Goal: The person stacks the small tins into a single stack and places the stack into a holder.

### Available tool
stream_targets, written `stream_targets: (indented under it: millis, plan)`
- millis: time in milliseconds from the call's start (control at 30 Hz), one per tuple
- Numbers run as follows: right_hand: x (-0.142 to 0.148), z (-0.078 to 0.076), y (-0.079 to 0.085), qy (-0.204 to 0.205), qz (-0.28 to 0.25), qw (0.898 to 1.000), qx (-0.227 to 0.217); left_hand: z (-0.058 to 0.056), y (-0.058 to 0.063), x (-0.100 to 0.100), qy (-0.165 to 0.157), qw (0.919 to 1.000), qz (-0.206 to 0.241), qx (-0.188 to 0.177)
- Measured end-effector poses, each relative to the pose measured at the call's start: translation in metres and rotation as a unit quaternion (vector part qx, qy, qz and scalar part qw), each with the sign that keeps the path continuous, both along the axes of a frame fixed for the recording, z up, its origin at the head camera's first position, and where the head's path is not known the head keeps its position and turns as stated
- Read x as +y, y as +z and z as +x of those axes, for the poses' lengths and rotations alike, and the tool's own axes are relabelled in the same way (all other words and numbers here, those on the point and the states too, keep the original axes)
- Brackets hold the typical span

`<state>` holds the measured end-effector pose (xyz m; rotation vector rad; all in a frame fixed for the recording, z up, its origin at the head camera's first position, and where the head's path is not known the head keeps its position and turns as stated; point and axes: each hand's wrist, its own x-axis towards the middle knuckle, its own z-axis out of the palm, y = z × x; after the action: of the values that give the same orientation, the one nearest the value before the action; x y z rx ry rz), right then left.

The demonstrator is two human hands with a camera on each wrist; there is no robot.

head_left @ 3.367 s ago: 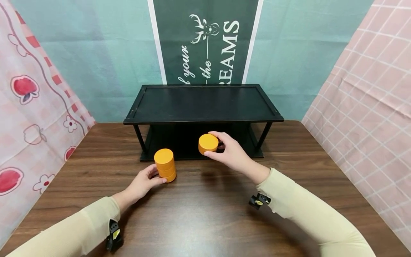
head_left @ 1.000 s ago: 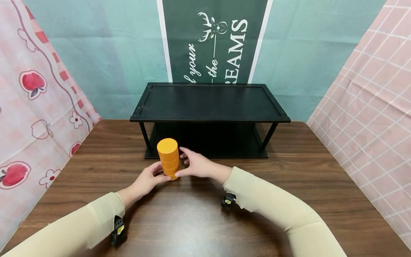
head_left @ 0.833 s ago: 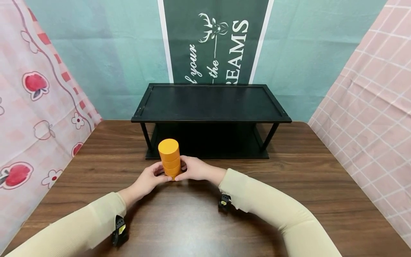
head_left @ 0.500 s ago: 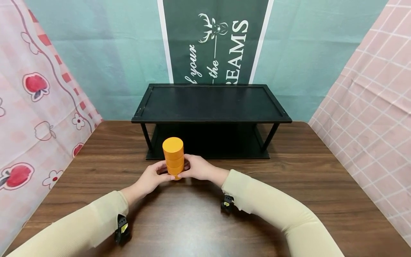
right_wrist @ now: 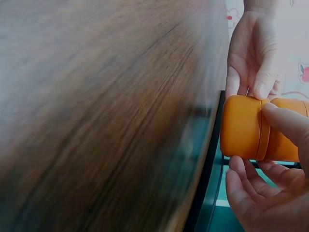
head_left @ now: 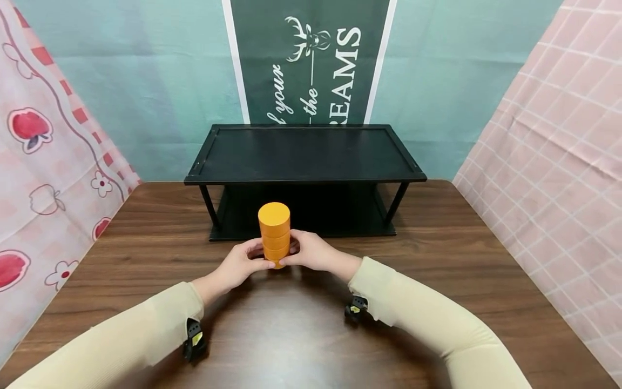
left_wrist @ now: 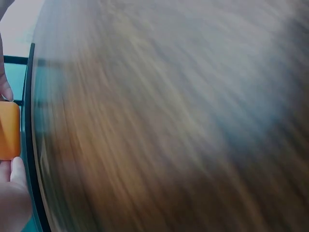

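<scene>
A stack of several flat orange cylinders [head_left: 275,237] stands upright in front of the black shelf, with seams between the pieces. My left hand [head_left: 238,266] grips its lower part from the left, thumb at the front. From the right, my right hand [head_left: 316,253] holds the same lower part, and the two thumb tips nearly meet. The right wrist view shows the stack [right_wrist: 244,126] between both hands, the right thumb [right_wrist: 285,118] pressed on it near a seam. Only an end of the stack [left_wrist: 9,130] shows in the left wrist view. Whether its base touches the table is unclear.
A low black two-tier shelf [head_left: 306,154] stands at the back of the brown wooden table [head_left: 301,324], close behind the stack. Patterned cloths hang left [head_left: 46,200] and right [head_left: 559,162], and a teal cloth [head_left: 160,81] hangs behind.
Earlier my right hand brought another orange cylinder from the shelf front onto the stack, then moved down to grip its lower part. Both hands have since shifted the stack rightward.
</scene>
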<state>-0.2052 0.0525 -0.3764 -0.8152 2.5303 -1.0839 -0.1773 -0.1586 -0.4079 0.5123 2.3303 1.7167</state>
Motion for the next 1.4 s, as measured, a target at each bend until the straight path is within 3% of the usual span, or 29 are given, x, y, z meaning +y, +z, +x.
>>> stream_targets:
  millis: [233, 467, 733, 867, 1100, 1233, 1400]
  plan:
    - [0.022, 0.006, 0.001, -0.029, -0.007, 1.0, -0.01, -0.003, -0.001, 0.021, -0.027, 0.9996, 0.008, 0.002]
    - [0.034, 0.007, 0.002, -0.017, -0.03, 0.999, -0.004, -0.005, 0.003, 0.03, -0.019, 0.9998, 0.002, -0.006]
    - [0.052, 0.009, 0.007, -0.026, -0.027, 0.999, 0.002, -0.011, 0.006, 0.047, -0.034, 0.9992, 0.002, -0.022]
    - [0.06, 0.011, 0.012, -0.036, -0.026, 0.999, 0.001, -0.002, 0.025, 0.056, -0.039, 0.9989, 0.005, -0.026]
    - [0.074, 0.015, 0.023, -0.04, -0.039, 0.998, 0.003, -0.007, 0.028, 0.068, -0.045, 0.9987, 0.015, -0.016]
    - [0.08, 0.017, 0.026, -0.045, -0.04, 0.998, 0.006, 0.001, 0.047, 0.074, -0.053, 0.9984, 0.013, -0.013]
    - [0.084, 0.018, 0.034, -0.053, -0.05, 0.997, 0.012, -0.008, 0.046, 0.077, -0.058, 0.998, 0.024, -0.008]
